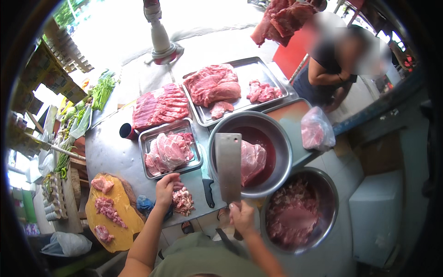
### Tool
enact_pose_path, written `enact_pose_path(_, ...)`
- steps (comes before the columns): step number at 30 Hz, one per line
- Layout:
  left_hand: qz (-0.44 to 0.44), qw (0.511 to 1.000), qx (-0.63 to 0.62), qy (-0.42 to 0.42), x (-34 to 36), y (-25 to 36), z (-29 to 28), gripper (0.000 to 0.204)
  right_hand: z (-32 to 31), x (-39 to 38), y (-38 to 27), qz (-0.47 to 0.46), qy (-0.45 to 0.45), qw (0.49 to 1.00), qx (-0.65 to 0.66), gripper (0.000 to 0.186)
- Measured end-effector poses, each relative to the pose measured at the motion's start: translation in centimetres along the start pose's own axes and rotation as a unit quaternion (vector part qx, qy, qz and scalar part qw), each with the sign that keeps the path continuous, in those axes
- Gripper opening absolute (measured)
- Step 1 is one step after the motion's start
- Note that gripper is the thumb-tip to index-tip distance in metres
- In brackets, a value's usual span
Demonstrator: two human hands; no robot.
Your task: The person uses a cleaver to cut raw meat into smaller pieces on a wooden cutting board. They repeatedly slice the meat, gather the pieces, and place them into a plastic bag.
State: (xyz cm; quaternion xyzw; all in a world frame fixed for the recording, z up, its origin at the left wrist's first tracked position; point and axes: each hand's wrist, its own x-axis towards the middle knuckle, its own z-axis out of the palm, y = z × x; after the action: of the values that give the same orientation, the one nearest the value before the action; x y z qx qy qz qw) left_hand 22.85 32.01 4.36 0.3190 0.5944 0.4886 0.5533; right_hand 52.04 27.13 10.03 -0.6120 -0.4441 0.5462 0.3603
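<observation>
My right hand [242,218] is wrapped round the handle of a broad meat cleaver [228,166], its blade held upright in front of a steel basin [287,161]. A large piece of raw meat [254,161] lies in reddish liquid inside that basin, partly hidden by the blade. My left hand [167,188] hovers with loosely bent, parted fingers beside a small heap of chopped meat [183,202] at the table's near edge. Just beyond it, a small steel tray [199,159] holds meat pieces. Between tray and basin lies a black-handled knife [208,190].
Ribs [160,107] and a large metal tray [254,67] of meat cover the far table. A yellow chopping board [99,235] stands left, a second meat basin [333,207] lower right. Also there: dark cup [128,131], bagged meat [317,130], hanging meat [284,21], a person [323,74] beyond.
</observation>
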Motion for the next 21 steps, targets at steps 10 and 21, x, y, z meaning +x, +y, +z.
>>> enact_pose_path(10, 0.002, 0.991, -0.131, 0.004, 22.6, 4.0, 14.8, 0.036, -16.9, 8.4, 0.8, 0.004, 0.099, 0.994, -0.052, 0.022)
enact_pose_path(21, -0.142, 0.949, -0.083, 0.268, 42.1, -1.7, 16.8, 0.05, -17.8, 7.6, 0.5, 0.076, 0.109, 0.991, 0.001, 0.019)
